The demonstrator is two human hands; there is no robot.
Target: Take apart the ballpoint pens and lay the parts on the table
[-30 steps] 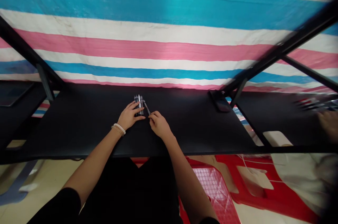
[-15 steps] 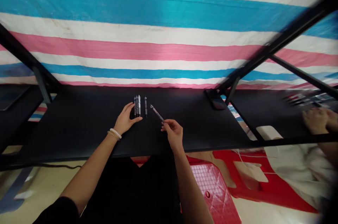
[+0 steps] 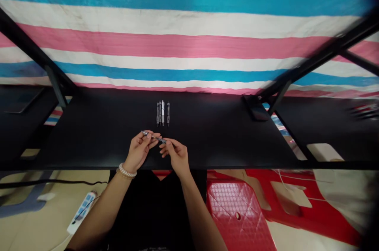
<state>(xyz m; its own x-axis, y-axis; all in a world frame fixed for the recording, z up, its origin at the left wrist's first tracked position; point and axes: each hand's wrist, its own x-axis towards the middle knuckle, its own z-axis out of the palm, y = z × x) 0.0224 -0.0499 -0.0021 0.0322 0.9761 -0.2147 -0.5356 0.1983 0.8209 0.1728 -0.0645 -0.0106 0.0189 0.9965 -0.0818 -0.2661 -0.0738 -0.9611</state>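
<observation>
A slim pen (image 3: 154, 137) is held between both hands above the front part of the black table (image 3: 97, 140). My left hand (image 3: 141, 147) pinches its left end, and my right hand (image 3: 177, 154) grips its right end. Beyond the hands, three pens lie side by side, two dark (image 3: 158, 113) and one white (image 3: 162, 113). A separate dark pen (image 3: 168, 113) lies just to their right.
A black phone (image 3: 256, 108) lies at the table's back right, by the metal frame (image 3: 280, 97). More pens (image 3: 365, 109) are on the table to the right. A red stool (image 3: 237, 215) and a power strip (image 3: 82, 212) are below.
My left hand has left the row of pens and moved toward me, taking hold of the pen. My right hand has brought that pen left. The view has shifted, and the neighbour's hands are gone from view.
</observation>
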